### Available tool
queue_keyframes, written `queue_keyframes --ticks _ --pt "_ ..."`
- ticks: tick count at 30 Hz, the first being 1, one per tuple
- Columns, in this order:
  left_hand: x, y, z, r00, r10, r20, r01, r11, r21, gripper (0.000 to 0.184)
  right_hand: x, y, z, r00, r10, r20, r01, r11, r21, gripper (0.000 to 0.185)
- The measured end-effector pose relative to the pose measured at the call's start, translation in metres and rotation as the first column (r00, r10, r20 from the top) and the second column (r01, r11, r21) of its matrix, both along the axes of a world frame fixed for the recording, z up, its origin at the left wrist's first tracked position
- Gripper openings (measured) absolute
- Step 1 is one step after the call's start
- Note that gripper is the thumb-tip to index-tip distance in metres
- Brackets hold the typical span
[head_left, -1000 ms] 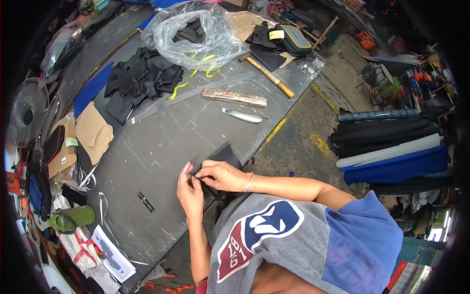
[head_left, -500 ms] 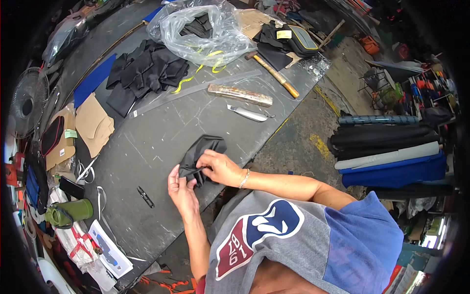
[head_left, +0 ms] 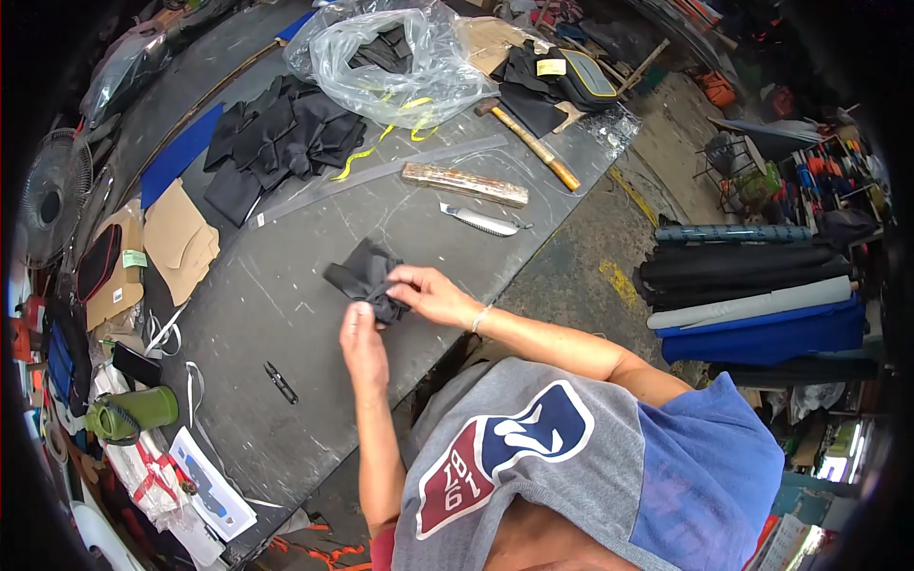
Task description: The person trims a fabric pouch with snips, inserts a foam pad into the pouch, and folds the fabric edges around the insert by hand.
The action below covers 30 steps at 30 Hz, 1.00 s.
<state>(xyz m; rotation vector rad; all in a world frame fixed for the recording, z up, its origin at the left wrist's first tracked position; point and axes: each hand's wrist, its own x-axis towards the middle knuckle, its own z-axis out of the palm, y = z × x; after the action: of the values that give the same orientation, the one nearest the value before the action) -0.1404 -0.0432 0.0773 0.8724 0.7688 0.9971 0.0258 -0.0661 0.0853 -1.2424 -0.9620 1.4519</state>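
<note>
A crumpled piece of black fabric (head_left: 367, 271) is held just over the near edge of the grey worktable (head_left: 276, 333). My left hand (head_left: 364, 347) grips its lower edge, fingers pointing up and pressed together. From the right, my right hand (head_left: 427, 293) pinches the fabric's side between thumb and fingers. Folds of the cloth hide some fingertips. Left of my hands lies a small pair of black thread snips (head_left: 281, 383).
Farther up the table are a box cutter (head_left: 479, 220), a worn wooden block (head_left: 465, 184), a hammer (head_left: 528, 145), a black fabric pile (head_left: 281, 143) and a clear plastic bag (head_left: 314, 48). A green flask (head_left: 143, 411) stands left. Fabric rolls (head_left: 743, 276) lie at right.
The black fabric has been turned and bunched differently, its free part now reaching up and left. My left hand has shifted slightly right and up; my right hand has moved slightly right.
</note>
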Motion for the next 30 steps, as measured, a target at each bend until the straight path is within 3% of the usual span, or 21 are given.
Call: queue_keyframes --ticks 2,3,6,7,8,10,11,14,15,17,18,19,21,22,23,26,28,29,30 --pt "0.000 0.011 0.017 0.980 -0.010 0.198 0.030 0.995 -0.099 0.021 0.017 -0.007 0.003 0.935 0.243 0.260 -0.262 0.964 0.041 0.018" --pt "-0.002 0.014 0.004 0.960 -0.025 0.278 0.078 0.980 -0.181 0.021 0.021 -0.013 0.014 0.951 0.255 0.172 -0.261 0.965 0.012 0.022" --pt "0.002 0.009 0.006 0.957 -0.039 0.286 0.118 0.957 -0.265 0.022 0.025 -0.014 0.019 0.941 0.281 0.190 -0.299 0.951 0.076 0.027" --pt "0.006 0.006 0.002 0.962 -0.032 0.273 0.108 0.957 -0.268 0.024 0.025 -0.014 0.004 0.967 0.215 0.134 -0.226 0.971 0.073 0.020" --pt "0.012 0.002 0.001 0.969 -0.066 0.238 0.126 0.960 -0.249 0.025 0.024 -0.016 -0.001 0.948 0.068 0.312 -0.118 0.983 0.143 0.018" --pt "0.025 -0.006 0.002 0.979 -0.122 0.165 0.155 0.967 -0.204 0.027 0.020 -0.017 -0.003 0.768 -0.247 0.591 0.043 0.940 0.338 0.017" --pt "0.029 -0.009 -0.007 0.974 -0.161 0.160 0.178 0.979 -0.100 0.028 0.019 -0.022 0.003 0.713 -0.338 0.615 0.044 0.896 0.441 0.027" --pt "0.023 -0.007 -0.014 0.971 -0.169 -0.171 0.195 0.969 0.150 0.031 0.027 -0.031 -0.015 0.698 -0.249 0.672 -0.024 0.929 0.370 0.028" --pt "0.023 -0.005 -0.016 0.959 -0.172 -0.223 0.205 0.970 0.131 0.032 0.028 -0.034 -0.031 0.718 -0.191 0.669 0.015 0.966 0.259 0.021" --pt "0.022 -0.003 -0.016 0.927 -0.178 -0.330 0.218 0.972 0.088 0.033 0.029 -0.037 -0.016 0.980 -0.055 0.190 0.080 0.989 -0.127 0.017" --pt "0.028 -0.006 -0.028 0.943 -0.139 -0.304 0.172 0.981 0.087 0.032 0.029 -0.039 -0.004 0.994 -0.054 -0.095 0.022 0.950 -0.312 0.015" --pt "0.032 -0.009 -0.027 0.962 -0.146 -0.229 0.155 0.988 0.023 0.030 0.029 -0.047 0.019 0.950 -0.097 -0.296 -0.022 0.926 -0.376 0.014" --pt "0.039 -0.009 -0.028 0.962 -0.207 -0.179 0.191 0.976 -0.107 0.025 0.039 -0.059 -0.009 0.748 0.009 -0.663 -0.264 0.921 -0.285 0.016" --pt "0.038 -0.006 -0.033 0.945 -0.260 -0.199 0.227 0.958 -0.174 0.023 0.038 -0.063 0.006 0.710 0.073 -0.700 -0.382 0.875 -0.296 0.016" --pt "0.039 -0.009 -0.031 0.955 -0.282 -0.096 0.266 0.952 -0.152 0.022 0.040 -0.069 -0.018 0.559 0.050 -0.827 -0.438 0.865 -0.244 0.014" --pt "0.041 -0.015 -0.038 0.934 -0.322 0.156 0.350 0.911 -0.217 0.023 0.044 -0.067 -0.006 0.462 0.231 -0.856 -0.567 0.819 -0.085 0.045" --pt "0.034 -0.008 -0.037 0.951 -0.308 0.029 0.309 0.942 -0.127 0.024 0.044 -0.061 0.011 0.846 0.326 -0.421 -0.438 0.876 -0.201 0.051" --pt "0.033 -0.006 -0.035 0.951 -0.309 -0.029 0.306 0.948 -0.084 0.025 0.029 -0.054 0.041 0.955 0.240 -0.177 -0.270 0.947 -0.173 0.051" --pt "0.034 -0.006 -0.033 0.942 -0.331 -0.055 0.327 0.943 -0.063 0.026 0.037 -0.051 0.027 0.971 0.236 0.025 -0.229 0.959 -0.166 0.040"
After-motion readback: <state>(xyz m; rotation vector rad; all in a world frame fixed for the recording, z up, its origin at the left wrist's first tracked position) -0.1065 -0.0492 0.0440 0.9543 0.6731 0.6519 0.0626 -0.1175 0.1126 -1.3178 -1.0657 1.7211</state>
